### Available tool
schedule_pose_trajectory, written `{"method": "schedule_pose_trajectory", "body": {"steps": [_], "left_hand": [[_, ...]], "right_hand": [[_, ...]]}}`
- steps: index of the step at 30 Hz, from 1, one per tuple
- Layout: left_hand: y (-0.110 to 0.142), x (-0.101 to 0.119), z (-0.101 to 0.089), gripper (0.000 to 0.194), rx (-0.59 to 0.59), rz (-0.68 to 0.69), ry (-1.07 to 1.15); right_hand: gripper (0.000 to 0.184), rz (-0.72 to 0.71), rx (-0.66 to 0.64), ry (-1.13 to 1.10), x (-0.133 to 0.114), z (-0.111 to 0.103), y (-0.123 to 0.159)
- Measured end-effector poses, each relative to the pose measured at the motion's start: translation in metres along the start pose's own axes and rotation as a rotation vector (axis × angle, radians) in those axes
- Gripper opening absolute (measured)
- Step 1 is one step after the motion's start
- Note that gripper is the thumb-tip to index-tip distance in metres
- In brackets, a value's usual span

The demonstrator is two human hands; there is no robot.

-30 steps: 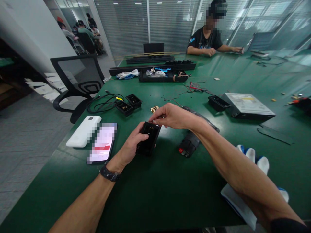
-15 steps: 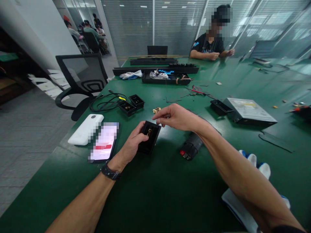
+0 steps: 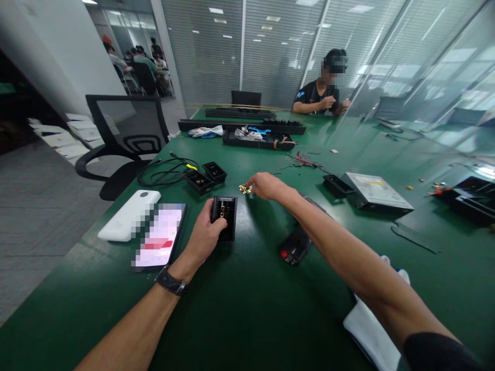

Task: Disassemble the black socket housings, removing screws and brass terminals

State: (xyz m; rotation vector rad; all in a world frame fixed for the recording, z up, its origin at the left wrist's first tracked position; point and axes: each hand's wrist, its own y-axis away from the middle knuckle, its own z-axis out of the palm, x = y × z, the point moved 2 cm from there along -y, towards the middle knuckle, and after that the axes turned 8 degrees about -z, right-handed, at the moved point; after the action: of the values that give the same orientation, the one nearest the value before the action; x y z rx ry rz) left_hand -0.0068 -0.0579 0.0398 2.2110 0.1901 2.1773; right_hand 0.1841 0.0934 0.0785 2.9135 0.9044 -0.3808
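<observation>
The left hand (image 3: 204, 230) is clamped on an open-topped black box (image 3: 229, 232), thumb over its near edge, holding it above the green tabletop (image 3: 240, 319) — a smooth, glossy surface. The right hand (image 3: 266, 186) reaches forward, palm down, fingertips at a small pile of shiny, brass-coloured parts (image 3: 245, 189); whether its fingers pinch one, I cannot tell.

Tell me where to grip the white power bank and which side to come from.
Pinch the white power bank across its middle, on the two long edges, coming down from above and slightly from the left. It lies flat and is longer than wide, so the narrow width should suit one hand; the phone lies close on its right.
</observation>
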Motion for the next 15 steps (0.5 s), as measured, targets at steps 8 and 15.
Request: {"method": "schedule_pose_trajectory", "body": {"steps": [8, 15], "left_hand": [[-0.004, -0.003, 0.000, 0.038, 0.019, -0.018, 0.067], [0.003, 0.003, 0.008, 0.035, -0.037, 0.005, 0.080]], "right_hand": [[0.014, 0.005, -0.041, 0.023, 0.004, 0.011, -0.009], [0.014, -0.033, 0.139, -0.120, -0.003, -0.006, 0.015]]}}
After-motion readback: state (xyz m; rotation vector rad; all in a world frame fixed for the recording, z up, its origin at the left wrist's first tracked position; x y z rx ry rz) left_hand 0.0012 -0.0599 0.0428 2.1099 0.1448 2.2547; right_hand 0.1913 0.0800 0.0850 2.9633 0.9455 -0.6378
